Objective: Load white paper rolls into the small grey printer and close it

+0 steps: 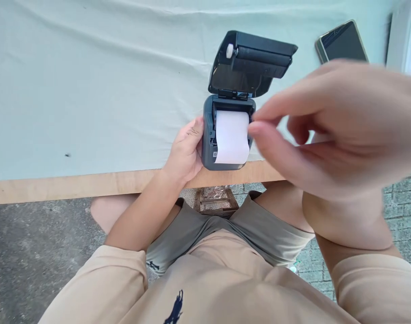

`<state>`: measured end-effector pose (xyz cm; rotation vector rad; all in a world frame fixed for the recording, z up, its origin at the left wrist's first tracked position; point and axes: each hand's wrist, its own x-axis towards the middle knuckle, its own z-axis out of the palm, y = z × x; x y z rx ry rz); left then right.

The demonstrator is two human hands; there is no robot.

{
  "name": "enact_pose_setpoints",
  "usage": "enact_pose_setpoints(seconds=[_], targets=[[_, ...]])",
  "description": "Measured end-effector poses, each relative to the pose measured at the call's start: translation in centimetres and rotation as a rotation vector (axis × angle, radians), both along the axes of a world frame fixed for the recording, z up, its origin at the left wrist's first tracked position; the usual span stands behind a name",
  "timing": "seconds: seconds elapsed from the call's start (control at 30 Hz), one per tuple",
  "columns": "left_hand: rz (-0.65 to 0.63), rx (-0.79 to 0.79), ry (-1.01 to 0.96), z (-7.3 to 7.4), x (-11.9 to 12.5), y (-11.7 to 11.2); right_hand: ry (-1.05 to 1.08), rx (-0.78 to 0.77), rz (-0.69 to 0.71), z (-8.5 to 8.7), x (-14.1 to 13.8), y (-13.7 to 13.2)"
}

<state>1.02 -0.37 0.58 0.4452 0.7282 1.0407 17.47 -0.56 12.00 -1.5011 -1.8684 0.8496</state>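
A small dark portable label printer (207,135) is tilted up over the table's front edge, its black lid (241,81) swung open. Inside sits a roll of white paper (231,137), its loose end hanging over the front lip. My left hand (187,150) is closed round the printer's left side, thumb on the edge, other fingers hidden beneath. Blurred and nearer the camera, my right hand (327,121) has thumb and forefinger pinched close to the roll's right edge. Whether these fingertips touch the paper or hold anything small I cannot make out.
A smartphone (343,42) lies at the back right of the table, beside a white printed box (404,40). Pale cloth (91,90) covers the table, with a bare wooden front edge (57,186). A wooden stool or frame (215,204) shows beneath, between the knees.
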Motion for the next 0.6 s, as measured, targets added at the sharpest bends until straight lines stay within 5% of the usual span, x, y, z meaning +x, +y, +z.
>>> enact_pose_setpoints(seconds=[0.2,0.6], targets=[[-0.028,0.033,0.043,-0.4,-0.3,-0.2,-0.773,0.028,0.102,-1.4,-0.6,0.9],[-0.035,0.066,0.02,-0.5,-0.3,-0.2,-1.009,0.003,0.17,-2.4,-1.6,1.0]])
